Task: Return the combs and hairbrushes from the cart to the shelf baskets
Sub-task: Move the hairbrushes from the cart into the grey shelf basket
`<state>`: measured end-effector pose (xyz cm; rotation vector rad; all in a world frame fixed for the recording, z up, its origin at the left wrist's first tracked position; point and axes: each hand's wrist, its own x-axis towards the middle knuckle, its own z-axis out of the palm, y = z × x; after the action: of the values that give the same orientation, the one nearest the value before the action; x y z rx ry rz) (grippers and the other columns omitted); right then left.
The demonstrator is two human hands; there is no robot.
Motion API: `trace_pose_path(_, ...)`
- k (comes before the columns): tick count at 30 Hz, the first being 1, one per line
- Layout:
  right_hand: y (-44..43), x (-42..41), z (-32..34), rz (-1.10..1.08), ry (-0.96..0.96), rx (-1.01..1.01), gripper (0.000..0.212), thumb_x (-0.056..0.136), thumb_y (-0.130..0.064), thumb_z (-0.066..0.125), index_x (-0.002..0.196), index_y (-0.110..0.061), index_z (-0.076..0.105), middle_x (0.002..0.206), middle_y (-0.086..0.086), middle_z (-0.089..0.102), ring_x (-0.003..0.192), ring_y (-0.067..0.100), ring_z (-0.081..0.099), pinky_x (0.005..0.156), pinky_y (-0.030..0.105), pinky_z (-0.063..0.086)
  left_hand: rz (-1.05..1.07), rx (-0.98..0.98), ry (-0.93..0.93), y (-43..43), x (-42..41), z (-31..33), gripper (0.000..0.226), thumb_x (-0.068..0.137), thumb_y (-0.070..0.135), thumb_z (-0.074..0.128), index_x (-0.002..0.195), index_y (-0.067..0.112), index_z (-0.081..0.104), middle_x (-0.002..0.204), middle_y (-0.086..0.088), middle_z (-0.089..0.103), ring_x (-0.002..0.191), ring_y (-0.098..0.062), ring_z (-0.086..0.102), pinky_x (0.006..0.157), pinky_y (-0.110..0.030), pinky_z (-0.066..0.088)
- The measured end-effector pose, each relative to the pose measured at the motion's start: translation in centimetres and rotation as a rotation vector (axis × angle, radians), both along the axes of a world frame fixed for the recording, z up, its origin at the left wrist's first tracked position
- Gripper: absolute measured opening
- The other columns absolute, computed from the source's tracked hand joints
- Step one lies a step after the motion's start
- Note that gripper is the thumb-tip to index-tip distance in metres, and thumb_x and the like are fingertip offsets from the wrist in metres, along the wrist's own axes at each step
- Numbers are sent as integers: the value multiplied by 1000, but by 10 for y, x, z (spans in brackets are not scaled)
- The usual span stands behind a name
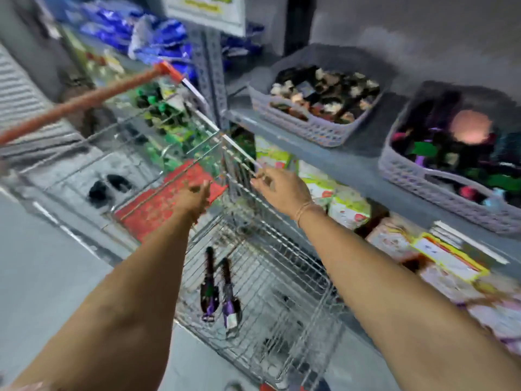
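Observation:
Two dark hairbrushes with purple labels, one [210, 286] and the other [229, 296], lie side by side on the wire floor of the shopping cart [282, 277]. My left hand [197, 200] hovers over the cart's red flap, fingers apart and holding nothing. My right hand [279, 190] is at the cart's top rim [239, 149], fingers curled on the wire. On the shelf above sit two lilac baskets. The right one [439, 190] holds dark combs and brushes, and the left one [307, 128] holds hair clips. The whole view is motion-blurred.
The cart's orange handle [84, 101] points left and green items fill its far part. The grey shelf edge [338, 162] runs just right of the cart, with colourful packets [346, 204] below it. Blue packs are at the back, and grey floor is on the left.

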<state>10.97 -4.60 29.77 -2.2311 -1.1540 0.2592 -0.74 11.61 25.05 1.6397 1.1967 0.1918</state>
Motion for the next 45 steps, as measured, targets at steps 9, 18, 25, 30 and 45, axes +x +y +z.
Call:
trace_pose_path(9,-3,39,-190,76,493,-594,49,83,-49,54,119,-16,48,102,9,62,95,27,60,81,34,49,139,-173,422,-26,-41,-144,54,95,38,40,129,-4,50,138,-25,50,125,-40,48,105,-40,39)
trace_pose_path(18,-18,-7,-302,63,785,-796,50,80,-24,65,125,-7,50,130,17,53,119,30,50,101,35,39,446,-362,388,-48,-42,-233,42,97,28,39,121,-2,56,132,-26,55,113,-26,62,83,-24,47)
trace_pose_path(25,-3,-86,-334,124,876,-788,35,72,-29,75,96,-8,60,112,21,63,100,29,59,82,39,51,777,-310,348,-52,-42,-254,21,84,-3,58,79,9,42,61,-12,43,19,7,43,19,-5,26)
trace_pose_path(30,3,-87,-325,13,823,-709,19,79,-16,56,61,-18,52,75,11,61,70,25,57,59,28,39,644,-459,468,-47,-52,-260,17,86,3,57,69,5,54,132,-24,56,92,-36,62,72,-16,54)
trace_pose_path(45,-35,2,-306,-99,461,-562,14,90,-20,51,94,-12,61,125,2,55,79,11,57,57,19,49,705,-752,191,-68,-50,-269,11,81,5,63,91,4,60,106,-18,60,84,-25,57,62,-31,44)
